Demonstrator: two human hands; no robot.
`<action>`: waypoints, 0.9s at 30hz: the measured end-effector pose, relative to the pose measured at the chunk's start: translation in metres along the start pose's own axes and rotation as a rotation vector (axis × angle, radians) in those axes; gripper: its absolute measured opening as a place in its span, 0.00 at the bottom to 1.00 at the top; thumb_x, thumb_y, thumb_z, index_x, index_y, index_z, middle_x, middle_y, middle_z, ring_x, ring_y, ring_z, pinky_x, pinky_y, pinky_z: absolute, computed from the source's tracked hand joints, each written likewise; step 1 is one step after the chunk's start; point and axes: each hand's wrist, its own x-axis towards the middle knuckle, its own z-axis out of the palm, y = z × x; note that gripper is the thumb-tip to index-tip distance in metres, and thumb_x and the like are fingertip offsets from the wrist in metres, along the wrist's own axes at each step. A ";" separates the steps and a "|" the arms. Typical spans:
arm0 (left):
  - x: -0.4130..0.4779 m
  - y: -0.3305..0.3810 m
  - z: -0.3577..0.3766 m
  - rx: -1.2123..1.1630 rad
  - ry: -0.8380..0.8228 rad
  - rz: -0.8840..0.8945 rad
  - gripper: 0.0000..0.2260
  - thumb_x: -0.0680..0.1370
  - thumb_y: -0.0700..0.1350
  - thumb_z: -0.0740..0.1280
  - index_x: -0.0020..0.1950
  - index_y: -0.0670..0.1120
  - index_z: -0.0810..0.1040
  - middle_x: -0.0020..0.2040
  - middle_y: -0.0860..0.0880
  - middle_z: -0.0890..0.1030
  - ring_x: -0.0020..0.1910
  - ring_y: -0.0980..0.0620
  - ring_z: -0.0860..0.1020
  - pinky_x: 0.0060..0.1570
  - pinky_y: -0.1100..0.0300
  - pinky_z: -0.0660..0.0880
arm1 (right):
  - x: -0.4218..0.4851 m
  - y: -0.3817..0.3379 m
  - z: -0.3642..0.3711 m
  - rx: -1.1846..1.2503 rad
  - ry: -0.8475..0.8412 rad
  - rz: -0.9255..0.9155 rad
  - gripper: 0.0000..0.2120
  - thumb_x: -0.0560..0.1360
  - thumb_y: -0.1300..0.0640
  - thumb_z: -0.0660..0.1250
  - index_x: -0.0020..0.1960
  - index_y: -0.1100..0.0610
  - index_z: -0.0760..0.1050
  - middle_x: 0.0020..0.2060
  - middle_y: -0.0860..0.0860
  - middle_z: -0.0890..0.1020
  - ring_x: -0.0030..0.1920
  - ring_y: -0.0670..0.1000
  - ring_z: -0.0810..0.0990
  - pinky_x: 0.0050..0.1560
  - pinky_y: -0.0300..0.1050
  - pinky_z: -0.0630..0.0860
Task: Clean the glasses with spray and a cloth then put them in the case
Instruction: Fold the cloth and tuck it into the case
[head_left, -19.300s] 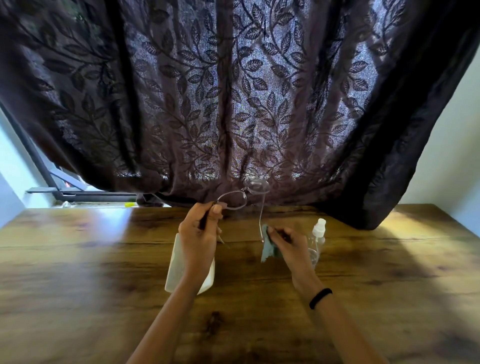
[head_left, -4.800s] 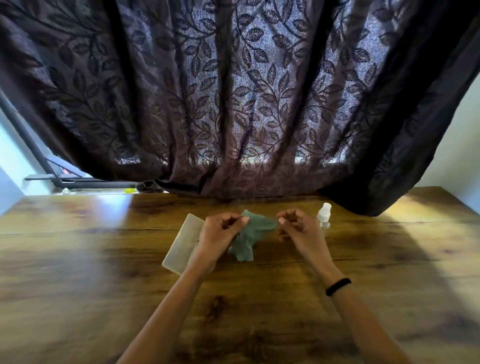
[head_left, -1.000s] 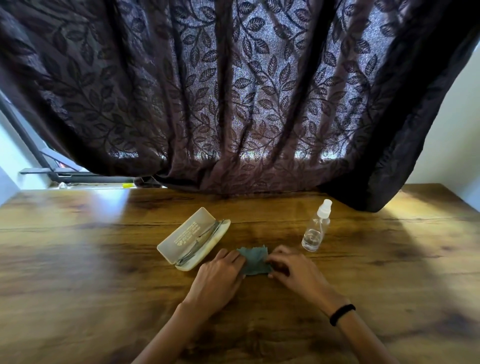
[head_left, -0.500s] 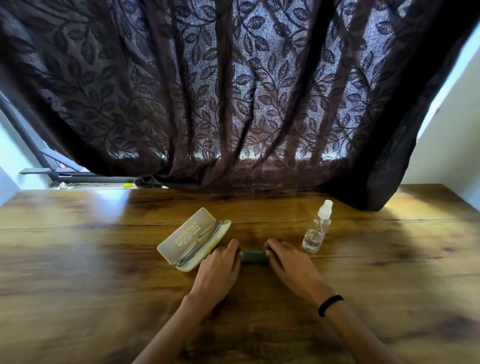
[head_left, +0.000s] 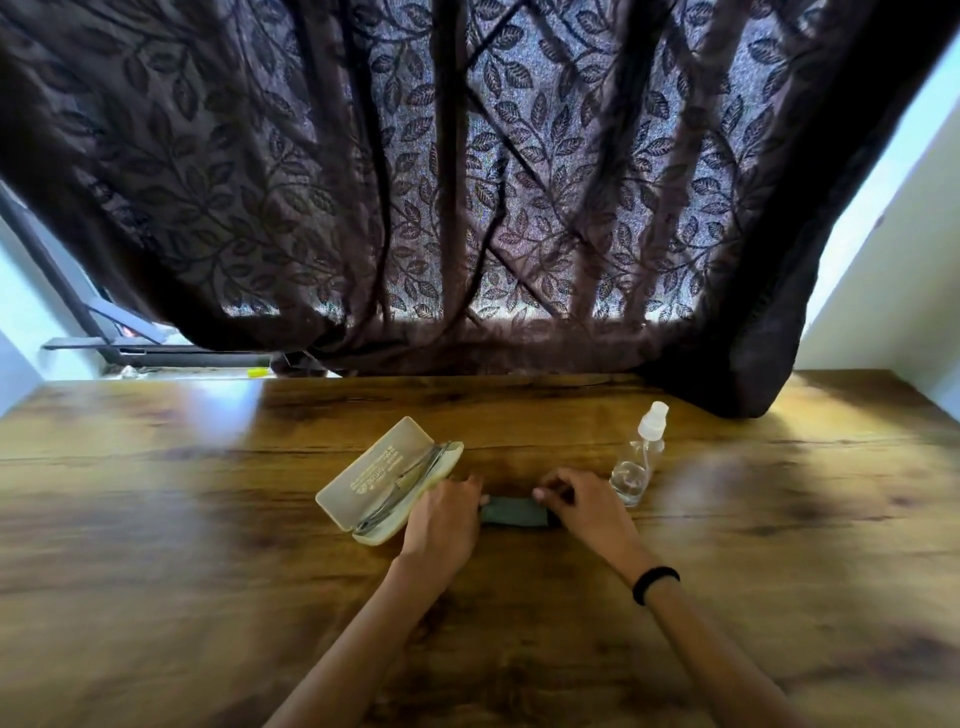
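Head view: left hand (head_left: 444, 522) and right hand (head_left: 587, 506) rest low on the wooden table (head_left: 156, 571), fingers curled onto opposite ends of a folded grey-green cloth (head_left: 514, 512). Each hand pinches or presses its end of the cloth; which of the two I cannot tell. The cloth lies flat on the table as a narrow strip between the hands. A black band (head_left: 655, 583) sits on the right wrist.

Just left of the left hand, a cream case (head_left: 379, 478) lies open, lid tipped back to the left. The glasses (head_left: 402, 491) lie folded inside the lower half, thin metal frame running along its length. The left hand's knuckles are touching or nearly touching the case edge.

Just right of the right hand, a clear spray bottle (head_left: 636, 467) with a white nozzle stands upright, a little liquid at the bottom.

Behind the table hangs a dark leaf-patterned curtain (head_left: 467, 182).
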 end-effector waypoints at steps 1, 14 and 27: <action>0.000 0.000 0.000 0.002 -0.001 0.007 0.09 0.79 0.46 0.59 0.58 0.47 0.72 0.51 0.46 0.80 0.47 0.50 0.79 0.46 0.56 0.77 | 0.001 0.001 0.000 -0.003 -0.027 0.000 0.12 0.75 0.49 0.64 0.53 0.55 0.76 0.54 0.52 0.80 0.53 0.50 0.77 0.48 0.40 0.71; -0.003 0.001 0.002 -0.013 -0.028 0.034 0.14 0.76 0.45 0.64 0.61 0.47 0.72 0.60 0.45 0.72 0.52 0.46 0.77 0.51 0.51 0.76 | 0.004 -0.003 0.003 -0.110 -0.094 -0.061 0.15 0.69 0.53 0.71 0.54 0.55 0.75 0.52 0.51 0.77 0.49 0.47 0.74 0.52 0.45 0.75; 0.010 -0.001 -0.007 -0.181 -0.116 -0.005 0.06 0.72 0.45 0.70 0.47 0.48 0.76 0.50 0.50 0.78 0.47 0.52 0.75 0.47 0.60 0.71 | 0.005 -0.005 -0.006 0.105 -0.200 0.064 0.11 0.69 0.57 0.71 0.36 0.47 0.70 0.38 0.44 0.75 0.42 0.45 0.74 0.42 0.36 0.71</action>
